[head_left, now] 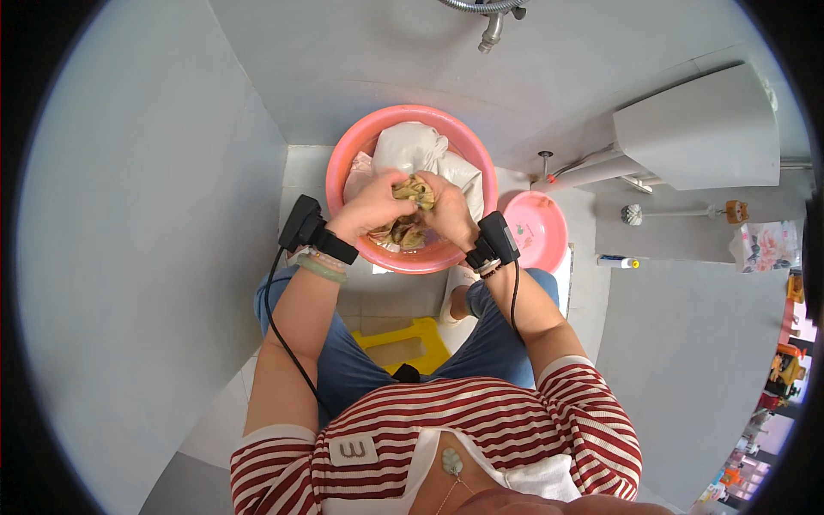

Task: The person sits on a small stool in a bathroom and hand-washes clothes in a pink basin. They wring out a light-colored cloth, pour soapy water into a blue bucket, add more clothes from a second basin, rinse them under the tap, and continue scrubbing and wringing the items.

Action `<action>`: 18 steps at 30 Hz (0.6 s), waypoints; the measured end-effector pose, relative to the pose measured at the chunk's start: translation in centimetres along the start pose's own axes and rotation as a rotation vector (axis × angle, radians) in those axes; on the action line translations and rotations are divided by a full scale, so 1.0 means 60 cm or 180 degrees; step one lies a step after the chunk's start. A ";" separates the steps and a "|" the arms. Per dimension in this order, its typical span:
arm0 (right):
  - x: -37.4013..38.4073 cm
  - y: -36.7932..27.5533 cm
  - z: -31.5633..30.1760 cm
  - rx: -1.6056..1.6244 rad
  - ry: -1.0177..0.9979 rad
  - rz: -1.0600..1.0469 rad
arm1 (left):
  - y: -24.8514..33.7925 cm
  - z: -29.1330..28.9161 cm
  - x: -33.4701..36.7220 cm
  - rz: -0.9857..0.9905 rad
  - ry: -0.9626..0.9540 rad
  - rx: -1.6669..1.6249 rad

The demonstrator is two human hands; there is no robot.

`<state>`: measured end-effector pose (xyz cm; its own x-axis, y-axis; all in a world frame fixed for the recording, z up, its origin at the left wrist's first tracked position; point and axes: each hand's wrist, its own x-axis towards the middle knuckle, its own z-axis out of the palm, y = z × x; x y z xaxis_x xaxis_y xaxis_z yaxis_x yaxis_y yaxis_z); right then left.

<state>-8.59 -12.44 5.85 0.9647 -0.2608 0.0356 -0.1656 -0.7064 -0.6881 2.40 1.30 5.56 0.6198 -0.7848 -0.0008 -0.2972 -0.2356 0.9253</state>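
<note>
Over a large pink basin [342, 146], both my hands are closed on a bunched olive-yellow cloth [415, 192]. My left hand [374, 206] grips it from the left, and my right hand [448, 208] grips it from the right. Part of the cloth hangs down toward the basin's near side, and its exact kind is hidden by the folds. Behind my hands, white cloth [410, 146] is heaped in the basin. A pale pink cloth [356, 175] shows beside it at the left. Black bands with small devices sit on both my wrists.
A smaller pink basin [539, 230] stands on the floor to the right. A metal tap [490, 36] juts from the far wall. A yellow stool [403, 339] is between my legs. A white sink [699, 129], a toilet brush [633, 215] and a white bottle [616, 262] are at the right.
</note>
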 end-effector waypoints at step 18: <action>0.030 0.157 0.156 -0.1809 -0.2173 0.0542 | 0.027 -0.110 -0.019 -0.1066 0.0529 -0.2377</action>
<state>-6.49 -13.39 -7.36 0.7994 -0.0723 -0.5964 -0.2186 -0.9597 -0.1767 5.99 5.61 9.53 0.7061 -0.6324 -0.3186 0.4452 0.0466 0.8942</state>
